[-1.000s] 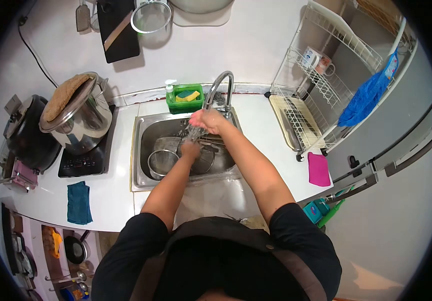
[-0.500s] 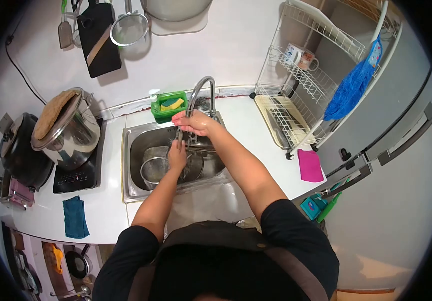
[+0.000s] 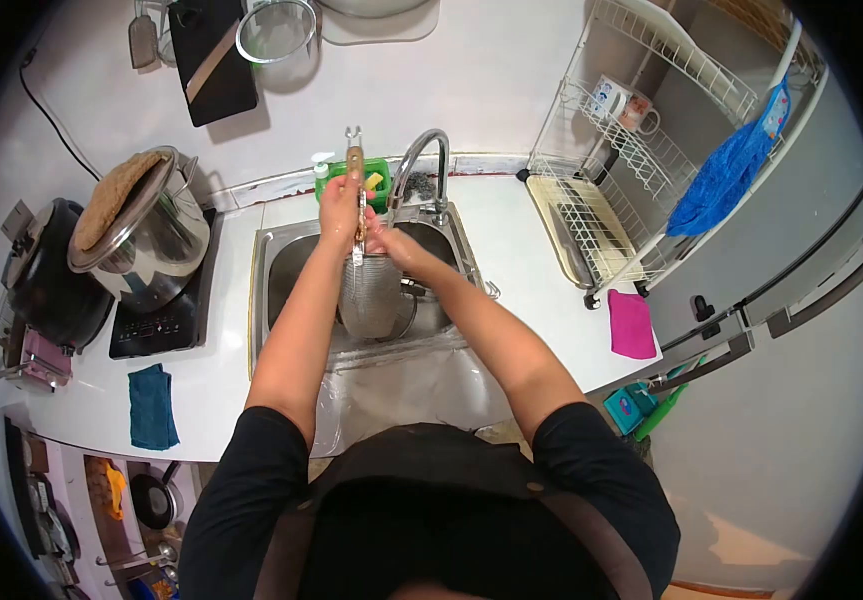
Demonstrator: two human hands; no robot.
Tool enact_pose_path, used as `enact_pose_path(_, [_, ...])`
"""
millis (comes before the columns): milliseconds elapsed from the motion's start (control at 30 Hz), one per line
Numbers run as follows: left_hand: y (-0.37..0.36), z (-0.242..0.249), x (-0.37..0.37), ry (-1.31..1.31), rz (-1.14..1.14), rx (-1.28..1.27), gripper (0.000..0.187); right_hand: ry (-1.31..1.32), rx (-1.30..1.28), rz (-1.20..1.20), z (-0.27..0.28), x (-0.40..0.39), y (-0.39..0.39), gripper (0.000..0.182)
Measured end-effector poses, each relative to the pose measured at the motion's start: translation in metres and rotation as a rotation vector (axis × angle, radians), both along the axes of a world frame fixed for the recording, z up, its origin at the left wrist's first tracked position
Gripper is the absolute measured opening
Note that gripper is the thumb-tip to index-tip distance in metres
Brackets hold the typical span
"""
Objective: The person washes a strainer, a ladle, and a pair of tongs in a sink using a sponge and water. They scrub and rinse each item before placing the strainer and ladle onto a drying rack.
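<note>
Left hand (image 3: 339, 203) grips the wooden handle of a metal strainer (image 3: 371, 295), fingers wrapped around it, holding the strainer over the sink (image 3: 281, 262) with the mesh bowl hanging down. Right hand (image 3: 383, 238) touches the strainer just below the handle; whether its fingers are closed cannot be determined. Faucet (image 3: 421, 160) stands just right of both hands, at the far edge of the sink.

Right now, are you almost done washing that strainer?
Partly. The strainer is already lifted out of the sink, handle up. In hand: the left hand grips its handle and the right hand is against the handle just above the mesh, beside the tap. Left: nothing has reached the rack yet, and what else lies in the sink is hidden behind the strainer.
</note>
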State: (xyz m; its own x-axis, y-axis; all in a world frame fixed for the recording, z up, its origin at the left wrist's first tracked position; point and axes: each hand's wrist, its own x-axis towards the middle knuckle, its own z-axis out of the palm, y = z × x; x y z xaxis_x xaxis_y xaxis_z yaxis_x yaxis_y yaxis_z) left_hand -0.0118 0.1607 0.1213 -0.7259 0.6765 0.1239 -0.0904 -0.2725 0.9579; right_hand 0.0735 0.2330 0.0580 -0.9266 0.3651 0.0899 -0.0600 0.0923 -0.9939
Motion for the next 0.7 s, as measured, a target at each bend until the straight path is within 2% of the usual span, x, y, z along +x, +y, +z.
enact_pose_path(33, [0.000,-0.001,-0.005,-0.080,0.095,0.053,0.026,0.112,0.322,-0.023,0.003,0.002,-0.011,0.060])
enact_pose_path(67, [-0.005,-0.004,-0.009,-0.070,0.111,0.034,0.030,0.110,0.324,-0.020,0.012,0.004,-0.012,0.060])
enact_pose_path(100, [-0.006,-0.013,-0.011,-0.069,0.113,0.033,0.030,-0.103,0.692,-0.036,0.028,0.008,-0.015,0.063])
enact_pose_path(133, [-0.008,-0.023,-0.012,-0.130,0.146,0.136,0.031,-0.322,1.051,-0.054,0.036,0.011,-0.016,0.067])
enact_pose_path(167, [-0.012,-0.032,-0.013,-0.191,0.179,0.239,0.032,-0.353,1.186,-0.127,0.044,0.011,-0.014,0.069])
enact_pose_path(200, [-0.023,-0.036,-0.007,-0.177,0.045,0.201,0.038,-0.345,1.196,-0.129,0.047,0.007,-0.005,0.069])
enact_pose_path(233, [-0.028,-0.050,-0.003,-0.174,0.045,0.199,0.038,-0.338,1.209,-0.131,0.049,0.004,0.003,0.070])
enact_pose_path(300, [-0.030,-0.078,0.010,-0.241,-0.312,-0.177,0.058,-0.244,1.145,-0.207,0.048,0.004,0.011,0.064])
enact_pose_path(333, [-0.036,-0.067,0.025,-0.242,-0.311,-0.177,0.058,-0.154,1.080,-0.280,0.048,0.004,0.012,0.057])
enact_pose_path(367, [-0.040,-0.055,0.040,-0.373,-0.244,-0.212,0.055,-0.153,1.081,-0.279,0.049,0.001,0.012,0.057])
enact_pose_path(400, [-0.044,-0.044,0.048,-0.504,-0.178,-0.245,0.052,-0.106,0.690,-0.255,0.050,-0.001,0.012,0.048])
enact_pose_path(433, [-0.042,-0.053,0.042,-0.507,-0.178,-0.245,0.052,-0.062,0.299,-0.224,0.046,-0.003,0.015,0.038])
enact_pose_path(467, [-0.038,-0.068,0.035,-0.540,-0.252,-0.234,0.051,0.073,0.151,-0.265,0.024,-0.015,0.029,0.023])
enact_pose_path(500, [-0.036,-0.073,0.032,-0.571,-0.326,-0.218,0.051,0.068,0.156,-0.262,0.023,-0.016,0.027,0.023])
enact_pose_path(567, [-0.033,-0.083,0.030,-0.569,-0.311,-0.175,0.046,0.000,0.119,-0.217,0.021,-0.017,0.022,0.026])
enact_pose_path(600, [-0.033,-0.085,0.030,-0.566,-0.297,-0.142,0.043,-0.190,0.641,-0.214,0.046,-0.002,0.002,0.021])
enact_pose_path(633, [-0.030,-0.084,0.032,-0.567,-0.297,-0.143,0.043,-0.191,0.640,-0.213,0.046,-0.004,0.002,0.021])
enact_pose_path(700, [-0.021,-0.087,0.038,-0.105,-0.340,-0.044,0.042,-0.217,1.146,-0.096,0.041,-0.010,0.001,0.023])
